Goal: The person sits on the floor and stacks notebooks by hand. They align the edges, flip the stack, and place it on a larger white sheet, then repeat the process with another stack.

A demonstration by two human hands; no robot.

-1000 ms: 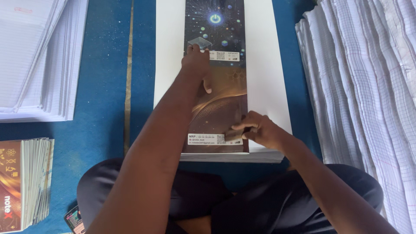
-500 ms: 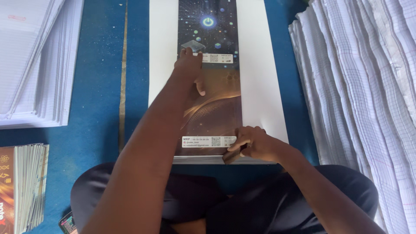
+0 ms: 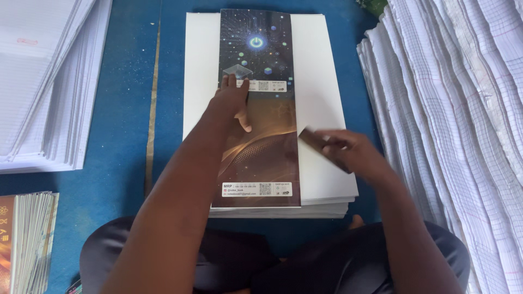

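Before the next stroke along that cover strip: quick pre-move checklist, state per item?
1. Left hand pinning the printed cover strip: ok, fingers flat on its upper part.
2. Strip lying flat on the white paper stack: ok, no lifted corner visible.
3. Strip's near end flush with the stack's front edge: cannot tell, the edge is partly in shadow.
4. Right hand gripping the dark flat tool: ok, but blurred.
5. Tool on the strip: not ok, it sits right of the strip's edge, over bare white paper.
6. Ruled sheets at right apart from the stack: ok, blue surface shows between.
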